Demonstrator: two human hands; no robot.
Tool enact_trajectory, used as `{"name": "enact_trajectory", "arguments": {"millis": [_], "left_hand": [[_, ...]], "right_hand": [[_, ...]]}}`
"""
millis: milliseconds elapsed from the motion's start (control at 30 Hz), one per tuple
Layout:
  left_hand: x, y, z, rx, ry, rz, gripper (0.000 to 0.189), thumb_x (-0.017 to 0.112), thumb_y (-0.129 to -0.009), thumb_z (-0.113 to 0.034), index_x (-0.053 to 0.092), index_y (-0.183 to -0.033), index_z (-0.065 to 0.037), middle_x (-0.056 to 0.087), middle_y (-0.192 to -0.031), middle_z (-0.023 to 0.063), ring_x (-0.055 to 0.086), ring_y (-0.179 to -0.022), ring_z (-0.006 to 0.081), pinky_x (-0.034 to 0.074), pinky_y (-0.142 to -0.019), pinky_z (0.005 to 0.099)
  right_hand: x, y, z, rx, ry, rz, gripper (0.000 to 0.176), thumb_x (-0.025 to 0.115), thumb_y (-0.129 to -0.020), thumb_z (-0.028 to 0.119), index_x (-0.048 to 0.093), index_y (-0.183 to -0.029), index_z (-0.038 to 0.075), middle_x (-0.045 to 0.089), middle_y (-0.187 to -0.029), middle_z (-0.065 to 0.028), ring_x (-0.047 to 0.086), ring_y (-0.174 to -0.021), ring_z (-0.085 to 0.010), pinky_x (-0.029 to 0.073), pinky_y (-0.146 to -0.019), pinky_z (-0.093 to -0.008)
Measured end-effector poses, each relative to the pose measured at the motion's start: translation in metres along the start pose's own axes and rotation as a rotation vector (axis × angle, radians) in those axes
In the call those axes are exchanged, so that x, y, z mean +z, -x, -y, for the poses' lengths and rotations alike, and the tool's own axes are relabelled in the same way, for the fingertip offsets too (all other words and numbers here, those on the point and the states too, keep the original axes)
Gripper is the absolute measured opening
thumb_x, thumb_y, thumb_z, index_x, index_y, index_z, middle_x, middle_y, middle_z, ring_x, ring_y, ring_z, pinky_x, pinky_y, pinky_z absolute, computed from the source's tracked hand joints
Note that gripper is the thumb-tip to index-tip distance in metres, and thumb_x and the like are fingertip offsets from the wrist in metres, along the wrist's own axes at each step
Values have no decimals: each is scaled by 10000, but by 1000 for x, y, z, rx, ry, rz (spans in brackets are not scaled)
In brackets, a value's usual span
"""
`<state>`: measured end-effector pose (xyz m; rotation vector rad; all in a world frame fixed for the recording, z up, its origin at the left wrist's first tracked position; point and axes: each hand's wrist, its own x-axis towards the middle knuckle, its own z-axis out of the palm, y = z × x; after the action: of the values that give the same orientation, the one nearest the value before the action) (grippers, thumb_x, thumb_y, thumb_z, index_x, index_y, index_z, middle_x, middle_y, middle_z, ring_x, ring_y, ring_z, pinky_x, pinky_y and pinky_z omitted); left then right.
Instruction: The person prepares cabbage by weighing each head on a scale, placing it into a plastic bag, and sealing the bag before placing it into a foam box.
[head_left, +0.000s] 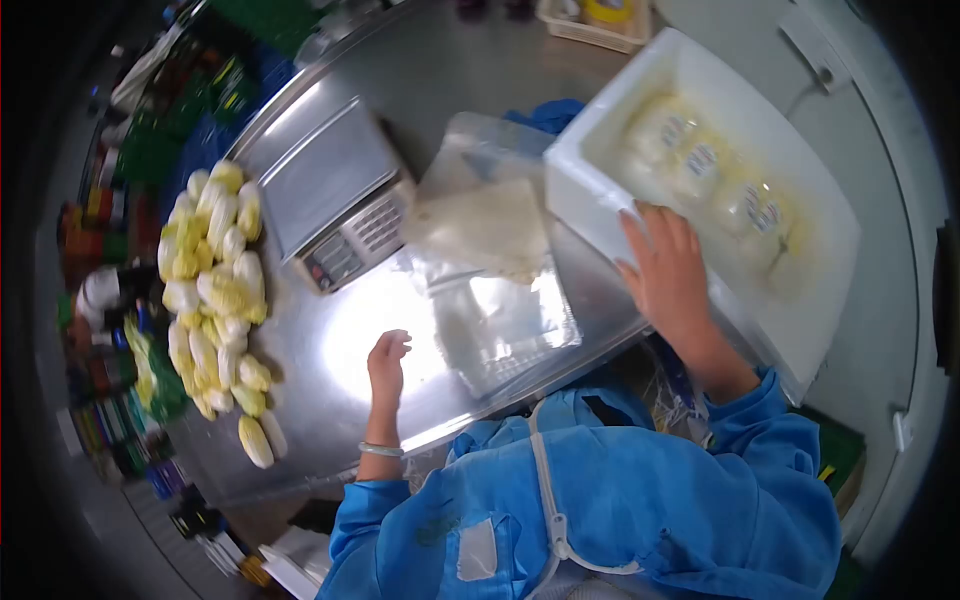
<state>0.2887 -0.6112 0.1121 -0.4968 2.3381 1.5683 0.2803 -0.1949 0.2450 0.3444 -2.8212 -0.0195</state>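
My right hand point(668, 268) is open at the near rim of a white foam box point(590, 190), its fingers stretched toward the inside. Inside the box lie several labelled, plastic-wrapped packs point(702, 165) in a row. Over the steel table point(330, 400), my left hand point(388, 362) hangs with its fingers loosely bent and nothing visible in them. A bracelet circles that wrist. Between my hands lies a stack of clear plastic bags point(500, 320), with a pale sheet-like area point(475, 235) on its upper part.
A weighing scale point(330, 180) with a steel pan and keypad stands behind my left hand. Small yellow-white cabbages point(215, 290) are heaped along the table's left side. A blue cloth point(548, 115) lies behind the bags. At the far edge sits a cream basket point(600, 35).
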Motion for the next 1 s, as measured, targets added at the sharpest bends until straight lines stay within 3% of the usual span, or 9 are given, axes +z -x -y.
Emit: {"name": "enact_trajectory", "arguments": {"millis": [100, 200, 333, 400, 533, 667, 767, 900, 1000], "left_hand": [[-9, 16, 68, 29, 137, 151, 272, 581, -924, -205, 631, -1056, 27, 664, -947, 85, 621, -856, 175, 493, -795, 296], [-36, 34, 57, 13, -155, 325, 288, 592, -927, -226, 627, -1123, -18, 672, -987, 85, 628, -905, 172, 494, -835, 302], [-121, 50, 93, -20, -109, 288, 283, 605, -918, -219, 631, -1153, -63, 678, -1012, 65, 634, -904, 169, 492, -828, 298], [-184, 53, 117, -185, -147, 16, 326, 637, -887, -170, 608, -1188, -47, 676, -1019, 83, 623, -889, 158, 491, -793, 316], [-317, 50, 240, -30, -639, -905, 705, 794, -707, -151, 457, -1311, -17, 547, -1235, 204, 546, -1121, 351, 455, -931, 410], [-437, 65, 279, -380, -827, -1027, 897, 831, -641, -270, 385, -1387, -49, 432, -1381, 232, 428, -1274, 368, 347, -1070, 431], [-491, 69, 303, -579, -829, -950, 1020, 873, -566, -305, 351, -1421, -109, 389, -1434, 190, 400, -1306, 344, 352, -1064, 438], [-528, 63, 378, -340, -599, -826, 942, 868, -543, -232, 409, -1355, -100, 526, -1299, 143, 513, -1193, 351, 424, -1006, 412], [-534, 69, 345, -381, -280, -744, 843, 830, -568, -146, 443, -1313, -76, 590, -1193, 139, 588, -1092, 320, 467, -967, 394]], "right_hand": [[40, -18, 79, -157, -346, 218, 772, 718, -742, 377, 413, -1378, 64, 421, -1368, -149, 412, -1206, -342, 370, -979, -450], [139, -25, 127, -262, -40, 278, 722, 713, -743, 332, 438, -1354, 62, 471, -1340, -151, 500, -1162, -318, 462, -893, -418], [194, -46, 136, -153, -192, 406, 243, 618, -796, 165, 606, -995, 26, 660, -824, -174, 656, -741, -329, 519, -621, -432], [150, -49, 179, -152, -336, 332, 159, 593, -803, 138, 596, -879, -1, 629, -695, -206, 635, -641, -383, 507, -607, -483], [114, -23, 266, -49, -704, 634, 203, 593, -812, 152, 604, -933, -11, 629, -667, -218, 639, -635, -392, 514, -615, -475], [105, -12, 361, 35, -1087, 1017, 505, 647, -863, 336, 530, -1224, 2, 667, -997, -207, 652, -904, -369, 526, -765, -425], [91, -17, 406, -450, -772, 813, 606, 643, -863, 399, 466, -1318, 40, 599, -1193, -188, 587, -1070, -357, 493, -870, -413], [94, -38, 434, -574, -688, 854, 534, 644, -863, 386, 509, -1282, 83, 595, -1191, -169, 576, -1086, -334, 484, -889, -400], [109, -58, 455, -576, -651, 870, 483, 640, -867, 364, 541, -1243, 76, 599, -1193, -166, 590, -1076, -310, 491, -876, -384]]}}
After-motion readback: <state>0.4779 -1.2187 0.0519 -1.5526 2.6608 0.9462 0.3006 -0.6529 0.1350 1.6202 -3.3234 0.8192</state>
